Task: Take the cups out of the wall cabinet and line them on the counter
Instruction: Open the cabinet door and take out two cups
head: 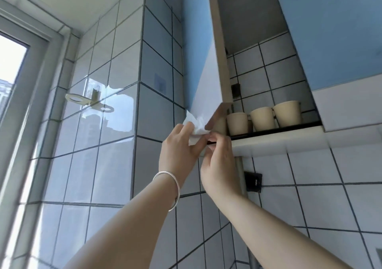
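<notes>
Three cream cups [262, 118] stand in a row on the dark bottom shelf [289, 128] of the open wall cabinet, up and to the right of my hands. My left hand [182, 144], a silver bangle on its wrist, holds a crumpled white tissue [196, 127] against the lower corner of the open cabinet door [204, 66]. My right hand [219, 155] is just beside it, fingers curled at the shelf's front edge under the door corner and touching the tissue. Neither hand touches a cup.
A second blue cabinet door [334, 30] hangs to the right of the opening. A tiled wall column [157, 72] stands left of the cabinet, with a wall hook holder [91, 101] and a window [10, 61] farther left. A black socket [253, 181] sits below the shelf.
</notes>
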Motion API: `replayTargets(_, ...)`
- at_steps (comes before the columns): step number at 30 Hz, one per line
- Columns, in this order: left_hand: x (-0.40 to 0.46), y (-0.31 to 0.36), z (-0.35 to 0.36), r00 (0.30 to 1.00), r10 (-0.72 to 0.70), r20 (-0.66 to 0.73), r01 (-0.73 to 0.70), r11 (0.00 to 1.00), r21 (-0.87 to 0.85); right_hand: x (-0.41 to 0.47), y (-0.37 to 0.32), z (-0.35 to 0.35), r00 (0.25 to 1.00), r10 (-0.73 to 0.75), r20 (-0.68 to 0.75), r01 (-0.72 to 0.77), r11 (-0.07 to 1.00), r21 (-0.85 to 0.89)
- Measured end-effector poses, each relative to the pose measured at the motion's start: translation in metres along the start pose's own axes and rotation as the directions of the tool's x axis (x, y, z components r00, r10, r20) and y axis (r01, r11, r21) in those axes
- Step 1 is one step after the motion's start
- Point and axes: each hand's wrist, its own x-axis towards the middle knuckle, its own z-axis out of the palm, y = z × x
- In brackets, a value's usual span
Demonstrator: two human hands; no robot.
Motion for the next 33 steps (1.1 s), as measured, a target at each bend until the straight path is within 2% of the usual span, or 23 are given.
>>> replayTargets(6, -0.004, -0.008, -0.022, 0.979, 0.014, -0.205, 0.005, 0.996, 0.092, 0.0, -0.019, 0.019, 0.999, -0.026, 0.041, 0.019, 0.989, 0.149)
replayTargets(8, -0.007, -0.005, -0.029, 0.964, -0.045, -0.262, 0.06, 0.997, 0.05, -0.002, -0.024, 0.026, 0.999, -0.024, 0.028, 0.018, 0.978, 0.207)
replayTargets(11, -0.008, -0.004, -0.035, 0.946, -0.112, -0.305, 0.132, 0.99, 0.047, -0.004, -0.029, 0.034, 1.0, -0.009, 0.006, 0.008, 0.98, 0.2)
replayTargets(15, -0.007, -0.009, -0.04, 0.924, -0.185, -0.335, 0.215, 0.975, 0.055, -0.007, -0.029, 0.04, 0.996, -0.067, 0.051, 0.061, 0.992, 0.114)
replayTargets(19, -0.007, -0.019, -0.049, 0.882, -0.287, -0.373, 0.3, 0.954, -0.025, -0.011, -0.033, 0.048, 0.981, -0.136, 0.137, 0.133, 0.991, 0.034)
replayTargets(25, -0.005, -0.039, -0.061, 0.835, -0.394, -0.385, 0.385, 0.917, -0.102, -0.013, -0.046, 0.06, 0.959, -0.111, 0.26, 0.116, 0.993, -0.007)
replayTargets(33, -0.006, -0.055, -0.07, 0.822, -0.477, -0.313, 0.437, 0.879, -0.191, -0.018, -0.052, 0.076, 0.95, -0.071, 0.304, 0.092, 0.994, -0.056)
